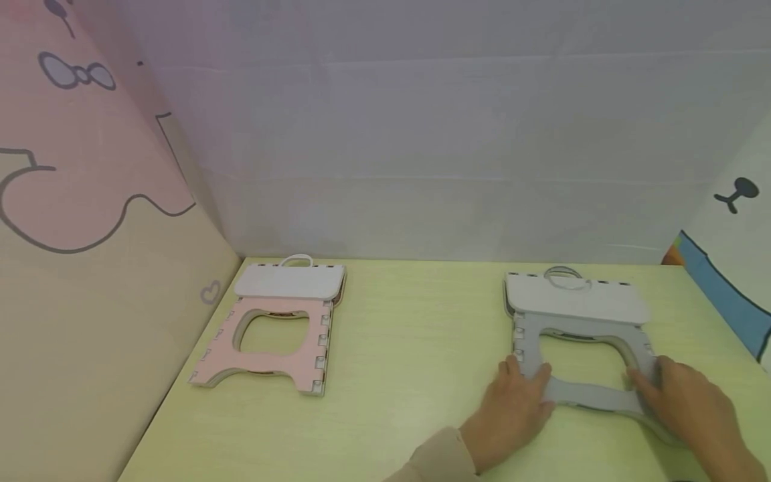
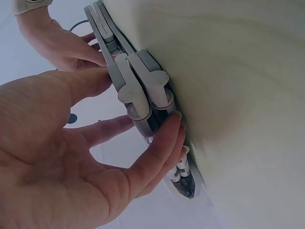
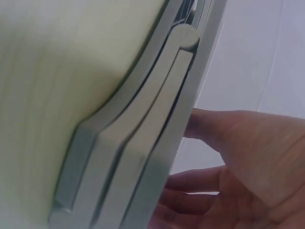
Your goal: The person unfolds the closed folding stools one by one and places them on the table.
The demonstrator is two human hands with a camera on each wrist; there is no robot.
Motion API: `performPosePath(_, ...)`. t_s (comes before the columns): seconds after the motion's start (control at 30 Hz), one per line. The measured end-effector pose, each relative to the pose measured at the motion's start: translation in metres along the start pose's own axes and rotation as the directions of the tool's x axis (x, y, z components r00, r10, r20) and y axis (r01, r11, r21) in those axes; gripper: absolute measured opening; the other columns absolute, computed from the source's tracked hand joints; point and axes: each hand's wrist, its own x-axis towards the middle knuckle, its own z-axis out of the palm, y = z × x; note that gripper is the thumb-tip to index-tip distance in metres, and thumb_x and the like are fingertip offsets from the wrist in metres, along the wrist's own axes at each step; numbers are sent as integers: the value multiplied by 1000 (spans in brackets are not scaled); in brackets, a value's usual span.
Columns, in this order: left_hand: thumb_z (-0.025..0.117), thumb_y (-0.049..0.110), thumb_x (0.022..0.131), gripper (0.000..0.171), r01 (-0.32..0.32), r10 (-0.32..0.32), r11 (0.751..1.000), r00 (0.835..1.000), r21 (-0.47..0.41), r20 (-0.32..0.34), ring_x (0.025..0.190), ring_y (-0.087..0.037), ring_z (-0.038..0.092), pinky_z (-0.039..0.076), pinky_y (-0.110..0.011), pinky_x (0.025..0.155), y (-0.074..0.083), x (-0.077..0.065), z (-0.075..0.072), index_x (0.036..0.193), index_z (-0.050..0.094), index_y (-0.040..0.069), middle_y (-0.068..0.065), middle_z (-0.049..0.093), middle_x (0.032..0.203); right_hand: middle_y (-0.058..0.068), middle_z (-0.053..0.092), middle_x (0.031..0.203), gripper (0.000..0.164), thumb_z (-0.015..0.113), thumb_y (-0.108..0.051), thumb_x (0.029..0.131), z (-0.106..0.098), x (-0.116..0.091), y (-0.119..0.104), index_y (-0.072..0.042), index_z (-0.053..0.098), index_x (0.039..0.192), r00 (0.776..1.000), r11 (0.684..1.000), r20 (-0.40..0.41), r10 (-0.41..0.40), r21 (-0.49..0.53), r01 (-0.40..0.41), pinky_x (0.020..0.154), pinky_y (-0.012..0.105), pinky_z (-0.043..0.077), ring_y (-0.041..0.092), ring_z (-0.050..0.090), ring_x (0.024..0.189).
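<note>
The grey folding stool [image 1: 593, 396] lies folded flat on the right part of the counter [image 1: 415, 348], its white panel [image 1: 575, 298] and loop handle [image 1: 566, 271] at the far end and its legs toward the person. The left hand [image 1: 512, 412] grips the leg on one side, and the right hand [image 1: 693, 395] holds the opposite leg, its thumb at the inner edge of the opening. From the head view alone you would miss the stool's edge: the left wrist view shows stacked layers with rounded hinge joints, the left thumb on one side and the fingers curled against the other. The right wrist view shows the layered edge of a leg close up, though the right fingertips pass out of sight behind it. Only the head view takes in the pink folding stool [image 1: 262, 361], also folded flat, well apart at the counter's left, near the patterned left wall [image 1: 78, 201], with a pale grey back wall [image 1: 421, 167] beyond both stools
</note>
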Motion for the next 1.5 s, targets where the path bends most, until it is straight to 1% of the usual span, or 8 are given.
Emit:
performPosePath(0.47, 72, 45, 95, 42, -47, 53, 997, 995, 64, -82, 93, -15, 59, 42, -13, 54, -16, -12, -6, 132, 63, 26, -12, 59, 109, 11, 47, 68, 48, 66, -34, 98, 3, -4, -10, 9, 52, 81, 1000, 999, 10, -22, 45, 22, 53, 41, 42, 25, 46, 62)
performPosePath(0.6, 72, 44, 95, 41, -65, 71, 996, 993, 64, -95, 89, -13, 56, 38, -12, 52, -21, -16, -9, 130, 64, 25, -10, 59, 106, 15, 51, 70, 54, 66, -35, 98, 4, -5, -13, 16, 52, 88, 999, 998, 22, -35, 43, 34, 55, 45, 48, 26, 49, 63)
performPosePath(0.73, 73, 45, 94, 41, -80, 87, 995, 991, 65, -98, 88, -14, 55, 37, -12, 51, -28, -18, -10, 128, 64, 24, -9, 59, 105, 32, 59, 82, 70, 69, -40, 96, 3, -7, -17, 27, 51, 105, 998, 998, 35, -47, 41, 45, 64, 55, 54, 42, 62, 73)
performPosePath(0.83, 73, 46, 94, 41, -94, 102, 993, 989, 78, -111, 88, -14, 56, 39, -13, 51, -34, -19, -10, 126, 64, 23, -10, 60, 104, 42, 60, 95, 76, 69, -44, 96, 3, -9, -19, 28, 51, 109, 997, 996, 12, -74, 53, 74, 68, 59, 55, 55, 63, 86)
performPosePath(0.9, 74, 46, 93, 41, -104, 114, 991, 986, 81, -121, 87, -14, 56, 40, -13, 52, -37, -20, -10, 126, 64, 23, -11, 61, 104, 44, 60, 99, 78, 69, -46, 96, 4, -10, -21, 29, 51, 110, 996, 994, -2, -88, 62, 88, 69, 60, 55, 58, 62, 90)
performPosePath(1.1, 74, 45, 93, 42, -137, 148, 987, 979, 89, -137, 85, -14, 55, 39, -12, 52, -46, -21, -9, 127, 65, 22, -12, 61, 102, 44, 60, 99, 77, 67, -46, 98, 4, -12, -24, 28, 51, 110, 995, 993, -1, -96, 74, 96, 71, 61, 54, 58, 62, 91)
performPosePath(1.33, 73, 44, 94, 41, -158, 170, 984, 975, 87, -145, 81, -13, 50, 33, -11, 51, -56, -25, -12, 128, 66, 22, -11, 60, 101, 31, 64, 88, 79, 66, -49, 97, 4, -14, -29, 27, 51, 112, 995, 989, 43, -90, 121, 84, 69, 56, 55, 43, 66, 79)
performPosePath(1.5, 72, 44, 95, 40, -176, 186, 981, 971, 79, -149, 80, -13, 49, 34, -12, 52, -63, -27, -13, 128, 66, 21, -11, 59, 101, 29, 67, 87, 80, 67, -51, 96, 4, -16, -32, 25, 52, 113, 994, 986, 62, -91, 145, 81, 69, 56, 55, 42, 67, 79)
